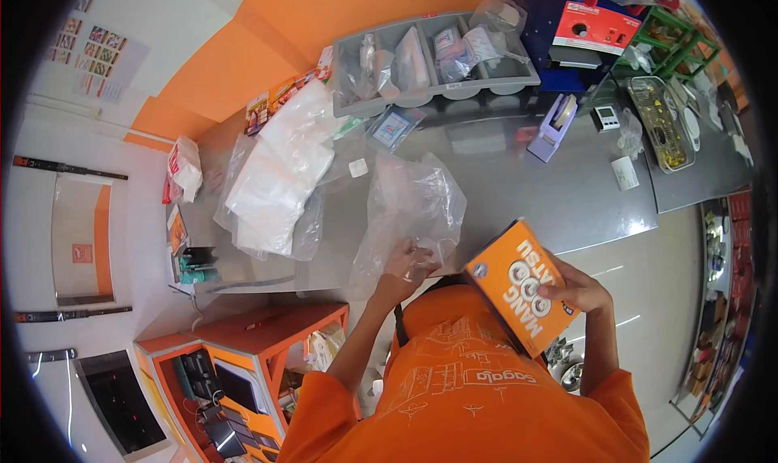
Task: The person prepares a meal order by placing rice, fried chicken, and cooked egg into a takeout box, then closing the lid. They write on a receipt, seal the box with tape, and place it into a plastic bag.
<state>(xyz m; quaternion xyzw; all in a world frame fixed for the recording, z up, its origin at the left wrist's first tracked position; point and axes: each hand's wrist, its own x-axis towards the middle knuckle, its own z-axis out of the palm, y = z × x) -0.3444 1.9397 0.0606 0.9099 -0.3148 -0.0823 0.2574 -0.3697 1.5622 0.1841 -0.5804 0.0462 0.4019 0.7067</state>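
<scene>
My left hand (412,262) is at the table's front edge, its fingers curled on the lower part of a clear plastic bag (413,200). The bag stands partly opened out above the steel table. My right hand (577,289) grips an orange printed box (523,281) by its right side, with the thumb on the printed face. The box is tilted and held in front of my orange shirt, to the right of the bag. A stack of white plastic bags (279,179) lies on the table to the left.
A grey divided tray (438,90) with small packets stands at the back. To its right are a purple tape dispenser (553,128), a small timer (605,119) and a wire basket (660,123). An orange shelf unit (243,333) is at the lower left.
</scene>
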